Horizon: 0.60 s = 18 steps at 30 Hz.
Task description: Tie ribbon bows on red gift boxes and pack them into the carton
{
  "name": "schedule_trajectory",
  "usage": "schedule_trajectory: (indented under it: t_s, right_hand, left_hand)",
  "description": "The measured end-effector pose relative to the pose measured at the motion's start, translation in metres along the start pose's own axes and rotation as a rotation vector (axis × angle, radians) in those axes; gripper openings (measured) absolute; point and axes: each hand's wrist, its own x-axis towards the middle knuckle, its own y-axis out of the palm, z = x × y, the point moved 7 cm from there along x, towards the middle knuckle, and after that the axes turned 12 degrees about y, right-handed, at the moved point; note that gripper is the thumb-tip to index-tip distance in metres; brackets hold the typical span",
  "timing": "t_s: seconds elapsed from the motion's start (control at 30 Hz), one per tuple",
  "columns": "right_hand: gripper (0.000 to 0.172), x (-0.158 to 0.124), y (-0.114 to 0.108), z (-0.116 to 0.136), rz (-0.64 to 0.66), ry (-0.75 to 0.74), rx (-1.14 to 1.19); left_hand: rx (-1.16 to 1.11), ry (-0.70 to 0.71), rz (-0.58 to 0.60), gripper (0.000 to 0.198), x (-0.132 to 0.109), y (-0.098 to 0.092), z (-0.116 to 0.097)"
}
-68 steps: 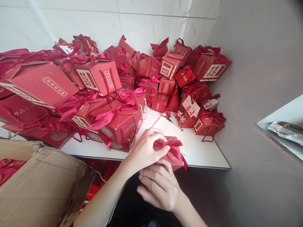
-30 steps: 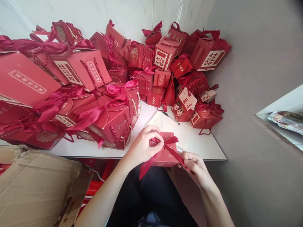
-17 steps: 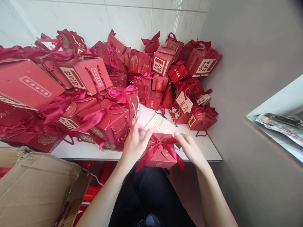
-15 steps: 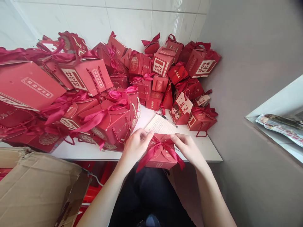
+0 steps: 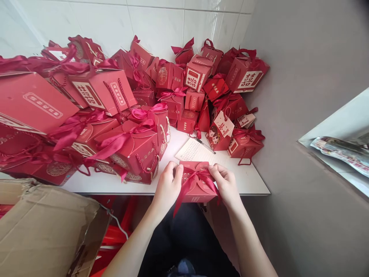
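A red gift box (image 5: 197, 195) with overlapping rounded flaps sits at the table's front edge, just above my lap. Across its top a dark red ribbon (image 5: 198, 175) is tied in a bow, and its tails hang down over the front. My left hand (image 5: 169, 184) pinches the bow's left loop between thumb and fingers. On the other side my right hand (image 5: 226, 181) pinches the right loop the same way. Beyond the box lie a sheet of handwritten paper (image 5: 190, 151) and a pen (image 5: 205, 145).
Many red boxes (image 5: 138, 150) with ribbons and cord handles are piled along the white table (image 5: 250, 181) to the left and back. A cardboard carton (image 5: 46, 227) stands at lower left. A grey wall (image 5: 282, 77) with a shelf opening bounds the right.
My left hand has shifted slightly right and down, and the bow's left tail now hangs more steeply. My right hand has curled closer around the right loop. The view has moved a little.
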Motion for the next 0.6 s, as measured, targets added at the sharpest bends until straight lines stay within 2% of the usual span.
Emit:
schedule_trajectory:
  t_s: [0.2, 0.37, 0.5, 0.6]
  right_hand:
    - [0.044, 0.005, 0.001, -0.016, 0.020, 0.090, 0.228]
    - [0.043, 0.003, -0.007, -0.011, 0.040, 0.058, 0.109]
    - [0.046, -0.004, -0.012, 0.001, 0.017, -0.018, -0.018]
    - [0.044, -0.007, -0.009, 0.005, 0.021, -0.009, -0.084]
  left_hand:
    - [-0.034, -0.018, -0.001, 0.027, -0.001, 0.002, 0.003]
    - [-0.173, -0.041, 0.053, 0.030, 0.003, 0.000, 0.009]
    - [-0.115, -0.022, 0.064, 0.037, 0.008, -0.004, 0.003]
    - [-0.071, -0.020, 0.070, 0.032, 0.010, -0.002, -0.001]
